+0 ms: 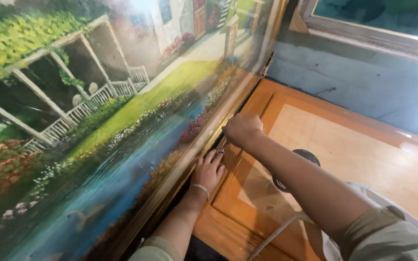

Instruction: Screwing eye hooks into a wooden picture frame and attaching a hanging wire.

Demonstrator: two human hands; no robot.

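Head view: right hand (pixel 242 129) fingers grip a small metal tool (pixel 221 147) at the picture frame (pixel 204 140). Left hand (pixel 209 170), at six o'clock below it, presses flat, fingers spread.

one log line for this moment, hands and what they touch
left hand: flat on gilt frame edge of landscape painting | right hand: fisted on small metal tool at the frame | under: orange wooden door panel

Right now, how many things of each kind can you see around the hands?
Hands: 2, left hand and right hand
Framed pictures: 2, garden painting and framed picture
Wooden panels: 1, wooden panel
Bracelets: 1, bracelet
Small metal tools: 1, metal tool
Dark round things: 1, round thing
Total: 8
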